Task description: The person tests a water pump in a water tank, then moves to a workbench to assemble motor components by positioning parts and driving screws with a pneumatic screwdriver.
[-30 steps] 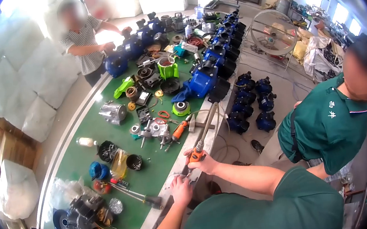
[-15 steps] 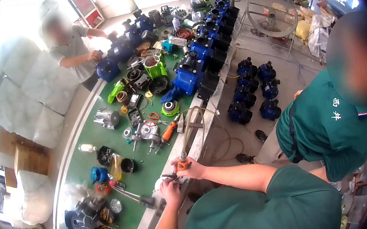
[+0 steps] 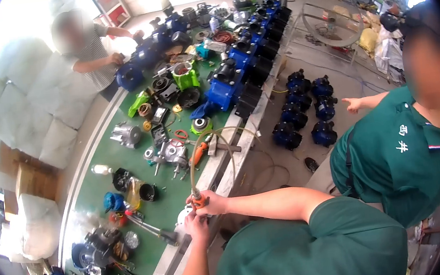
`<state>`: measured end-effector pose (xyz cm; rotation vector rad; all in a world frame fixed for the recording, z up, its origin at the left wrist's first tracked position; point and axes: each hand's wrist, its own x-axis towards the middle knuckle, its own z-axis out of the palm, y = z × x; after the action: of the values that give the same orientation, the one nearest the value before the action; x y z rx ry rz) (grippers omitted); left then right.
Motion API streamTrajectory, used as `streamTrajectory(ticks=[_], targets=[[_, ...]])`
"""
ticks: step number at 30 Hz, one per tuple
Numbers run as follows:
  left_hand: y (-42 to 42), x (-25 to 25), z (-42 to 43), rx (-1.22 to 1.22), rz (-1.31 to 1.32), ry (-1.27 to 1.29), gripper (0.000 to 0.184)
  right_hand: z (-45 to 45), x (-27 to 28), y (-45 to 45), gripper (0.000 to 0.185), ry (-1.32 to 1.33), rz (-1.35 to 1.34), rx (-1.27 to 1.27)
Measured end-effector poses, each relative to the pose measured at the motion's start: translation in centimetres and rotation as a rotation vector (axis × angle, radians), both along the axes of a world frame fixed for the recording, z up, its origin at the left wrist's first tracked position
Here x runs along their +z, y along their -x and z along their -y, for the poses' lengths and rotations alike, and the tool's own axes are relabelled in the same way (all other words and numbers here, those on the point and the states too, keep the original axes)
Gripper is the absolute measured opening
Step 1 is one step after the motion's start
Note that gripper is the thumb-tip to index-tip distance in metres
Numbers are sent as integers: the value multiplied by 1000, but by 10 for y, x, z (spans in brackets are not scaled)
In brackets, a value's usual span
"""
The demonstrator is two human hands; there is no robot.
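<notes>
My right hand is closed around an orange air tool, its hose fitting pointing up and its lower end down at the bench edge. A pale air hose loops from the top of the tool. Just below, my left hand has its fingers curled at a pale metal part on the edge of the bench. My fingers hide much of this part and the tool's tip. To the left lies a long metal-shafted tool with a dark end.
Blue pump units line the far side of the green bench. Grey castings and an orange-handled tool lie ahead. More blue units stand on the floor. A co-worker is at right, another person across the bench.
My hands and the air tool appear slightly further left and closer together. The co-worker at right has raised an arm, with a finger pointing toward the floor units.
</notes>
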<state>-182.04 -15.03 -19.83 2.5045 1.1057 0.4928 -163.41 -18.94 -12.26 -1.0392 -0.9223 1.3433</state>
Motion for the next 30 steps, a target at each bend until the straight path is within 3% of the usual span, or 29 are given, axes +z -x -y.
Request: streamTrajectory(ticks=[2, 4, 7, 12, 14, 16, 18, 19, 23, 24, 26, 30], targets=[[0, 4, 0, 0, 3, -12, 23, 1, -3, 3, 44, -15, -149, 23], [-1, 6, -1, 38, 64, 31, 40, -1, 2, -1, 44, -20, -28, 39], [-7, 10, -2, 27, 3, -21, 45, -7, -12, 7, 43, -54, -36, 13], [-11, 15, -7, -9, 121, 113, 24, -14, -23, 19, 44, -101, 19, 0], [-16, 23, -9, -58, 164, 96, 25, -16, -24, 21, 44, -108, 83, 37], [-10, 25, -6, -57, 43, 25, 26, -16, -22, 25, 43, -139, 133, 0], [-10, 15, -9, -76, 176, 104, 28, -14, -23, 28, 43, -155, 145, -22], [-5, 6, -11, -70, 124, 84, 26, -13, -20, 27, 43, -154, 96, -7], [-14, 6, -6, 99, 260, 173, 24, -11, -9, 25, 38, -178, 180, 72], [-8, 4, -11, 90, 170, 354, 46, -13, -13, 25, 38, -204, 252, 129], [-6, 3, -6, 202, 559, 815, 43, -14, -20, 31, 42, -307, 354, 112], [-2, 2, -1, 235, 458, 766, 47, -15, -31, 33, 53, -354, 535, 245]])
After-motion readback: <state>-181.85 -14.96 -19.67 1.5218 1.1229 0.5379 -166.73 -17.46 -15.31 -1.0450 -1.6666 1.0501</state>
